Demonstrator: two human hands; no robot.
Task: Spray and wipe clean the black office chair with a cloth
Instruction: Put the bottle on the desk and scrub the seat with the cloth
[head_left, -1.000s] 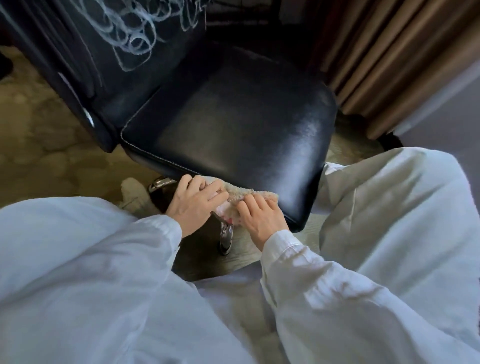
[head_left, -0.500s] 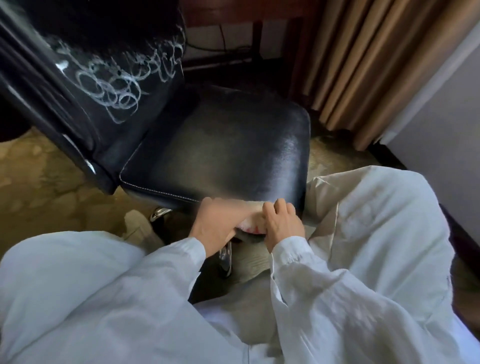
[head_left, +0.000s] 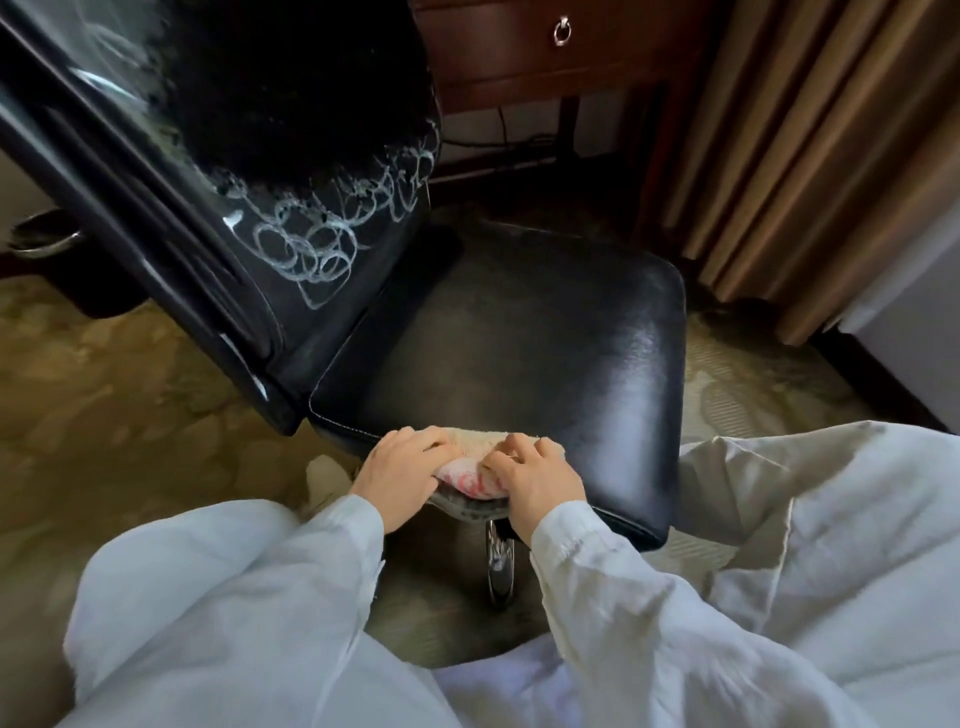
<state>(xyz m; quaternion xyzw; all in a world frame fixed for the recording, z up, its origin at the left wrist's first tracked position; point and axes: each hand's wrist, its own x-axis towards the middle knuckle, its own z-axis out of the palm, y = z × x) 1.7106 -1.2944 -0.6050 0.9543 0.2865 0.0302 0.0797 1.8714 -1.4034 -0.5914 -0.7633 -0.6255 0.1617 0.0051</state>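
Note:
The black office chair (head_left: 519, 332) fills the middle of the view, its glossy seat facing me and its backrest (head_left: 291, 218) at the left, marked with white looping scribbles. A beige cloth (head_left: 478, 480) with a pink patch lies folded over the seat's near edge. My left hand (head_left: 397, 475) grips the cloth's left end, fingers curled over it. My right hand (head_left: 535, 480) grips its right end the same way. Both hands press the cloth against the seat edge. No spray bottle is visible.
A chrome chair leg (head_left: 498, 564) drops below the seat. A dark wooden desk with a ringed drawer pull (head_left: 562, 28) stands behind the chair. Brown curtains (head_left: 810, 156) hang at the right. Patterned carpet (head_left: 119, 415) covers the floor. My white-clad knees flank the chair.
The view has tilted up, showing more backrest and the desk. Both hands stay together on the cloth at the seat's near edge, having shifted slightly along it.

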